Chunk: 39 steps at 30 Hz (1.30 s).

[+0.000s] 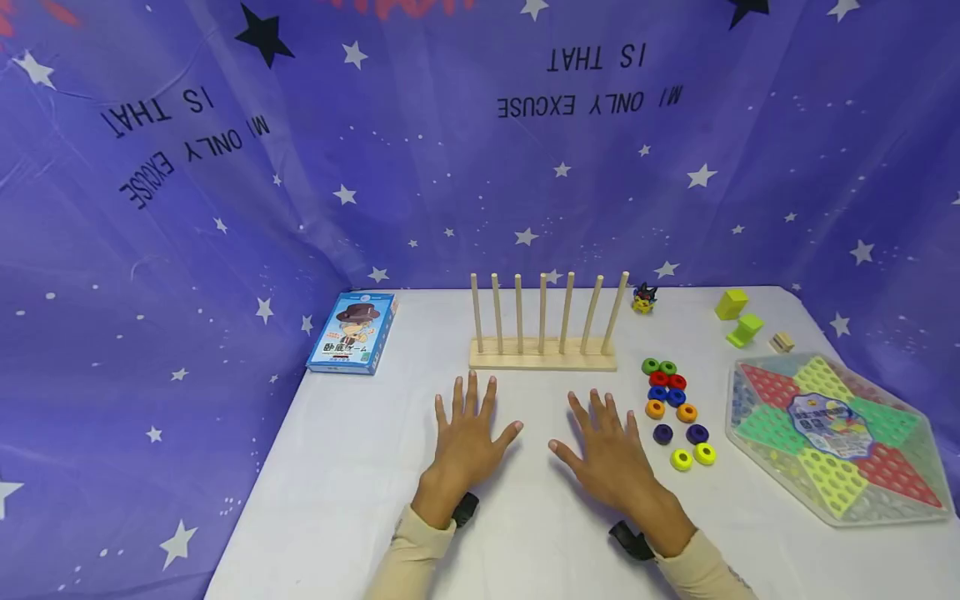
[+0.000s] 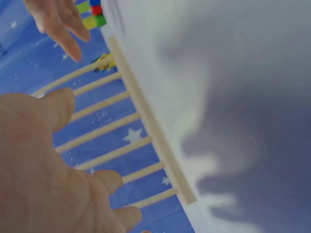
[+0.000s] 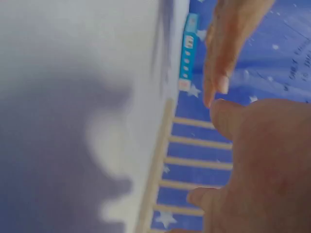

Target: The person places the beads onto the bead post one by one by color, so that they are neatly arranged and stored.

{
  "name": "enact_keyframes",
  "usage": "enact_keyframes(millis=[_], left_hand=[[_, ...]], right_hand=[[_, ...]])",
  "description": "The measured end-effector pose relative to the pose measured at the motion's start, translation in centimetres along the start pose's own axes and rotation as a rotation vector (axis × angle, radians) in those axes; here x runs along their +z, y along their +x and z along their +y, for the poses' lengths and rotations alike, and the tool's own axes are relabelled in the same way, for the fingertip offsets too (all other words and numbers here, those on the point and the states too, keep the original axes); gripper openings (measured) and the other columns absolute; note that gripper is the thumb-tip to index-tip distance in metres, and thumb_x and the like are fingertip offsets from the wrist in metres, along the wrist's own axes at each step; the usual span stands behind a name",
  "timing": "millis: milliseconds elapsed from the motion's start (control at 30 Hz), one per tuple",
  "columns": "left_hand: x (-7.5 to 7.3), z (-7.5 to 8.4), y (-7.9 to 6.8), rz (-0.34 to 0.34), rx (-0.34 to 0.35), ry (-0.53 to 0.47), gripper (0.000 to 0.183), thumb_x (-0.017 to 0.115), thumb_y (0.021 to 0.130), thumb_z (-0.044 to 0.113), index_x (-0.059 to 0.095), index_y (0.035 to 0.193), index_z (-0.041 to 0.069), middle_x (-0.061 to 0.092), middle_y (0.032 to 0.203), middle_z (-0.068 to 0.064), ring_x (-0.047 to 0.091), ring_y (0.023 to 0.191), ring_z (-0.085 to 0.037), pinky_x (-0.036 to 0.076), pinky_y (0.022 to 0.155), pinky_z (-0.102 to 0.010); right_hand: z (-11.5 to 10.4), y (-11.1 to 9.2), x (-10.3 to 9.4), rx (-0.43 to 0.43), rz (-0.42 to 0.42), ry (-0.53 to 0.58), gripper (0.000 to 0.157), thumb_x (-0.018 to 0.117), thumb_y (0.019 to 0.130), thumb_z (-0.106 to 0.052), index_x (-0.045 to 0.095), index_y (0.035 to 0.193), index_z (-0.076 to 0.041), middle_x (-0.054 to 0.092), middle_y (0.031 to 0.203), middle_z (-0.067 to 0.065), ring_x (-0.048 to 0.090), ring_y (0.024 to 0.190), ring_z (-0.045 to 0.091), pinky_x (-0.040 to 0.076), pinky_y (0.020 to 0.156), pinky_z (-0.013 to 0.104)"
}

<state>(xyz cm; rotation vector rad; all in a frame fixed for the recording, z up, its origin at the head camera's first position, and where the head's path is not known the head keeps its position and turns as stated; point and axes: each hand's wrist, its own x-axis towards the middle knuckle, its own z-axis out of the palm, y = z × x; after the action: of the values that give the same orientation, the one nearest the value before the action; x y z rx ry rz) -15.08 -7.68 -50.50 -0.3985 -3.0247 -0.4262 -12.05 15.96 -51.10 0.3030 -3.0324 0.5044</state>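
Both hands hover palm down over the white table, fingers spread and holding nothing. The left hand (image 1: 468, 442) is in front of a wooden peg rack (image 1: 543, 361), whose base carries several upright rods. To its right is the right hand (image 1: 611, 458), nearest to paired small rings: green (image 1: 650, 366), red (image 1: 658, 379), blue (image 1: 657, 394), orange (image 1: 655, 409), dark purple (image 1: 663, 434) and yellow (image 1: 682, 460). No ring sits on the rods. In the left wrist view the rack (image 2: 150, 131) shows beyond the left palm (image 2: 48, 170); the right wrist view shows the right palm (image 3: 272, 165).
A blue card box (image 1: 352, 333) lies at the back left. On the right is a hexagonal Chinese checkers box (image 1: 836, 437). Green blocks (image 1: 731, 304), a small wooden piece (image 1: 782, 342) and a small figurine (image 1: 643, 298) stand near the back edge, before a purple star-patterned cloth (image 1: 450, 167).
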Motion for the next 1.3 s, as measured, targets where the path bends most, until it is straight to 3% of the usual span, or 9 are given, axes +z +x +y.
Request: enact_keyframes(millis=[133, 233, 333, 433, 567, 700, 800, 1000, 1300], left_hand=[[-2.1, -1.6, 2.5, 0.015, -0.055, -0.184, 0.076, 0.036, 0.095, 0.061, 0.017, 0.154, 0.018, 0.016, 0.156, -0.016, 0.014, 0.142, -0.035, 0.015, 0.108, -0.059], [-3.3, -3.9, 5.7, 0.13, -0.132, -0.362, 0.063, 0.046, 0.097, 0.046, 0.033, 0.148, 0.011, 0.041, 0.137, -0.018, 0.04, 0.124, -0.033, 0.034, 0.098, -0.05], [-2.8, -6.5, 8.6, 0.211, -0.189, -0.536, 0.048, 0.054, 0.096, 0.029, 0.047, 0.137, 0.006, 0.053, 0.107, -0.014, 0.05, 0.093, -0.028, 0.042, 0.076, -0.039], [-0.9, -8.5, 10.3, 0.151, -0.221, -0.666, 0.04, 0.056, 0.094, 0.019, 0.051, 0.132, 0.006, 0.052, 0.089, -0.009, 0.049, 0.074, -0.021, 0.04, 0.063, -0.033], [1.8, -9.7, 10.5, 0.047, -0.231, -0.656, 0.041, 0.058, 0.093, 0.015, 0.052, 0.133, 0.009, 0.051, 0.081, -0.005, 0.046, 0.068, -0.017, 0.038, 0.069, -0.035], [2.8, -9.8, 10.4, 0.08, -0.208, -0.59, 0.042, 0.061, 0.091, 0.016, 0.055, 0.132, 0.013, 0.052, 0.08, -0.003, 0.047, 0.071, -0.018, 0.03, 0.08, -0.044], [2.9, -9.6, 10.7, 0.11, -0.194, -0.549, 0.041, 0.061, 0.09, 0.017, 0.057, 0.131, 0.016, 0.051, 0.08, -0.002, 0.046, 0.072, -0.019, 0.028, 0.077, -0.043], [2.6, -9.1, 11.3, 0.08, -0.14, -0.505, 0.042, 0.059, 0.091, 0.015, 0.058, 0.132, 0.017, 0.05, 0.079, -0.002, 0.045, 0.071, -0.018, 0.026, 0.071, -0.039], [2.0, -8.9, 11.8, 0.046, -0.118, -0.586, 0.041, 0.059, 0.089, 0.005, 0.062, 0.128, 0.015, 0.057, 0.084, -0.003, 0.048, 0.073, -0.016, 0.04, 0.071, -0.034]], right_hand=[[2.3, 0.2, -3.8, 0.059, 0.055, 0.205, 0.075, 0.042, 0.093, -0.061, 0.022, 0.153, -0.02, 0.03, 0.149, 0.021, 0.03, 0.134, 0.043, 0.026, 0.101, 0.063], [5.5, -0.4, -6.8, 0.156, 0.138, 0.366, 0.064, 0.045, 0.097, -0.047, 0.03, 0.149, -0.012, 0.051, 0.128, 0.019, 0.054, 0.11, 0.038, 0.046, 0.083, 0.052], [9.1, -1.8, -7.9, 0.282, 0.162, 0.427, 0.055, 0.046, 0.099, -0.038, 0.037, 0.141, -0.004, 0.06, 0.1, 0.016, 0.06, 0.082, 0.03, 0.048, 0.06, 0.038], [12.1, -4.0, -6.9, 0.426, 0.054, 0.446, 0.056, 0.046, 0.098, -0.037, 0.035, 0.14, -0.001, 0.059, 0.087, 0.013, 0.057, 0.067, 0.023, 0.042, 0.051, 0.032], [14.5, -6.1, -4.5, 0.538, -0.099, 0.487, 0.057, 0.05, 0.097, -0.036, 0.033, 0.138, 0.0, 0.057, 0.075, 0.007, 0.05, 0.057, 0.018, 0.04, 0.049, 0.032], [15.1, -6.4, -3.2, 0.541, -0.111, 0.52, 0.058, 0.053, 0.095, -0.04, 0.036, 0.134, -0.001, 0.056, 0.068, 0.005, 0.049, 0.053, 0.018, 0.039, 0.047, 0.031], [14.8, -6.1, -3.1, 0.543, -0.094, 0.532, 0.059, 0.056, 0.093, -0.043, 0.037, 0.132, -0.003, 0.056, 0.068, 0.005, 0.049, 0.053, 0.018, 0.039, 0.047, 0.032], [14.5, -6.1, -3.4, 0.627, -0.123, 0.536, 0.062, 0.058, 0.09, -0.044, 0.037, 0.131, -0.004, 0.056, 0.068, 0.004, 0.05, 0.052, 0.019, 0.04, 0.046, 0.033], [14.6, -6.6, -3.7, 0.645, -0.124, 0.476, 0.066, 0.063, 0.086, -0.048, 0.042, 0.128, -0.002, 0.06, 0.076, 0.004, 0.055, 0.06, 0.02, 0.042, 0.049, 0.033]])
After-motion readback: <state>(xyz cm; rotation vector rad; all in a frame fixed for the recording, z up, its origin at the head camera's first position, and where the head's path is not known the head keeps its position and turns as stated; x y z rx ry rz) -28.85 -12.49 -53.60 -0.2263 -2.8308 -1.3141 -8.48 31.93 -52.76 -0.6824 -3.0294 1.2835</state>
